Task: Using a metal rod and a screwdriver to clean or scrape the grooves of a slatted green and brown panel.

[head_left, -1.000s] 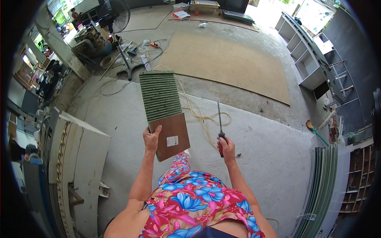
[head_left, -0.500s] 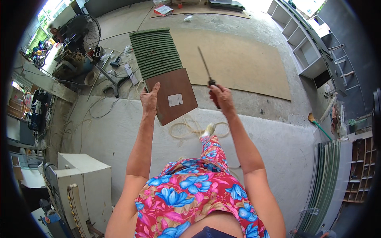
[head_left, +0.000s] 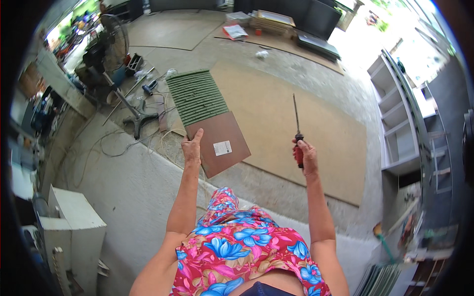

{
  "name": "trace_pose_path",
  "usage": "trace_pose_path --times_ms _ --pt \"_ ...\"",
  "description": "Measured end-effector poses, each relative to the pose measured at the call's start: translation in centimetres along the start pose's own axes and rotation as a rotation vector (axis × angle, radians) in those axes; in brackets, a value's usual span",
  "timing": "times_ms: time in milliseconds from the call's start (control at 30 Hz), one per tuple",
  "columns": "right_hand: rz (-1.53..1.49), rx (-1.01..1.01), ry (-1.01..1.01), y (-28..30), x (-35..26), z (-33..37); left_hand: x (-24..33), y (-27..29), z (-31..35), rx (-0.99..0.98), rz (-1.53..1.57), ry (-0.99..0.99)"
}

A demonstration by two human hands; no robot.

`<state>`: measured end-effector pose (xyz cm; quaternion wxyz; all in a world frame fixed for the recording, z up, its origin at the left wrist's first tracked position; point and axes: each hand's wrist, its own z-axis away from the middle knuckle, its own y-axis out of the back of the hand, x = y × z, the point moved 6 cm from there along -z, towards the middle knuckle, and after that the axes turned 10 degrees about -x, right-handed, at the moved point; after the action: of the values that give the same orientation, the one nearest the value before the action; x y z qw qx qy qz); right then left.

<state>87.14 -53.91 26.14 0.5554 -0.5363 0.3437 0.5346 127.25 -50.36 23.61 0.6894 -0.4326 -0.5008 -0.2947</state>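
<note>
Head view: L hand (head_left: pixel 191 149) is gripping a brown panel (head_left: pixel 219 135) by its L edge, thumb on top, w/ a green ridged piece (head_left: pixel 197 96) sticking out past the far edge. R hand (head_left: pixel 309 158) is holding a red/blk screwdriver (head_left: pixel 299 137), shaft pointing up. Hands are hanging well apart; a lg tan board (head_left: pixel 316 133) is lying on the floor (head_left: pixel 138 192) beyond, a pedestal fan (head_left: pixel 120 94) standing L.

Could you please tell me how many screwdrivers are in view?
1: the red-handled screwdriver, held in the right hand, its shaft pointing toward the picture's top. Others may be hidden in the clutter beside the standing fan.
</note>
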Motion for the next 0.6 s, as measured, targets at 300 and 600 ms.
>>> trace_pose_path --times_ms 300,600 --pt "-0.061 -0.17 -0.032 -0.8 -2.4 -36.3 -4.4 -10.1 -30.1 0.186 -0.128 -0.031" --pt "-0.17 0.012 -0.084 12.8 -5.3 -78.5 -7.0 -29.6 -73.3 0.134 -0.2 -0.03"
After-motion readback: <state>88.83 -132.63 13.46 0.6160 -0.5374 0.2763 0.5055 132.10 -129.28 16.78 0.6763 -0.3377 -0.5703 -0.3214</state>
